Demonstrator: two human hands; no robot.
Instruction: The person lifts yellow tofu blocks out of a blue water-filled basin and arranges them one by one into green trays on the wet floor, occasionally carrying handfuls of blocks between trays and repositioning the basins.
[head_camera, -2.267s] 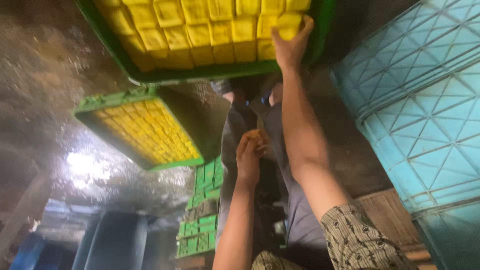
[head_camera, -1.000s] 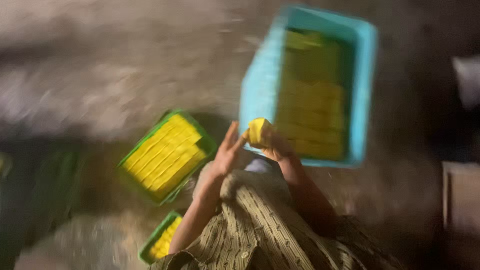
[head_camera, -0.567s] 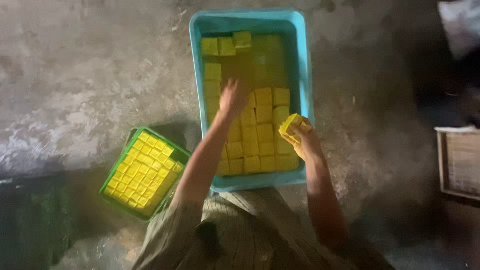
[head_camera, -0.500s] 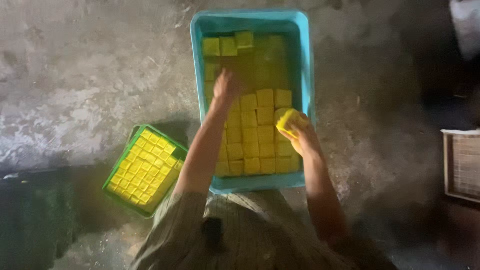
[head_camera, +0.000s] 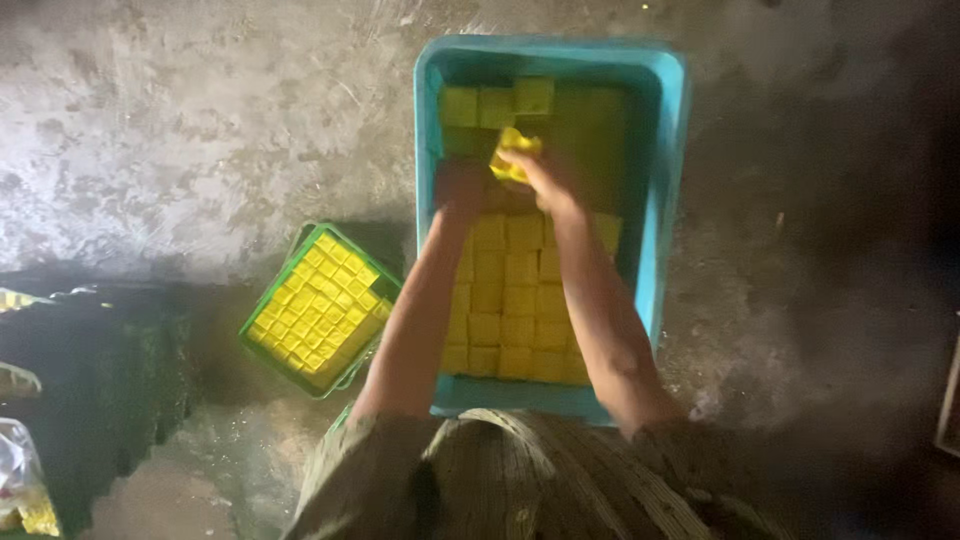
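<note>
Yellow block (head_camera: 514, 152) up in the right hand (head_camera: 548, 180), pinched in curled fingers, hovering over the far half of the blue tub (head_camera: 668, 200). Looks a bit crumpled or soft, hard to say through the blur. Left hand (head_camera: 462, 190) right beside it, down low over the blocks, palm facing down; too dim and smeared to tell whether it's gripping anything or just resting flat. Both forearms stretched straight out over the tub, roughly parallel, patterned sleeves (head_camera: 520, 480) bunched at the bottom of the shot.

Inside the tub: neat rows of yellow cubes (head_camera: 505, 320) packed edge to edge along the near half, plus a short row of three (head_camera: 497, 102) tight against the far wall. Darker, shadowy patch between those two groups, right under the hands, can't really make out what's in there.

Off to the left, a green crate (head_camera: 258, 318) sitting turned at an angle on the floor, also packed full of little yellow cubes, well apart from the tub. Rough grey concrete floor (head_camera: 180, 130) all around, wet-looking dark patch at lower left. Bit of clear plastic bag (head_camera: 18, 480) poking in at the bottom left corner.
</note>
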